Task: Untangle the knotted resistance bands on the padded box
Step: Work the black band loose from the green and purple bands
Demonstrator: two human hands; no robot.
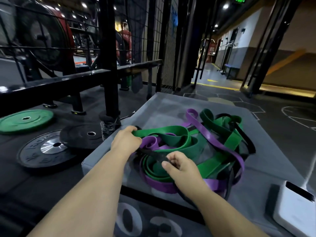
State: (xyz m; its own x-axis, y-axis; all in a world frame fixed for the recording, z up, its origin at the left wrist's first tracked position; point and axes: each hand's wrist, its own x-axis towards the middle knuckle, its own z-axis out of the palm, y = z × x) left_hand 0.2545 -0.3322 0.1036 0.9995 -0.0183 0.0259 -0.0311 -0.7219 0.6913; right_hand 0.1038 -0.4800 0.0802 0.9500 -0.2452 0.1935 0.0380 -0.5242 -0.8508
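A tangled heap of resistance bands lies on the grey padded box. Wide green bands, purple bands and thin black bands loop through one another. My left hand grips the end of a green loop at the heap's left side. My right hand pinches a thin black band that runs taut between both hands over the coiled green and purple loops.
A white device lies on the box's near right corner. On the floor to the left are a green weight plate and two black plates. A black rack post and a water bottle stand close to the box's left edge.
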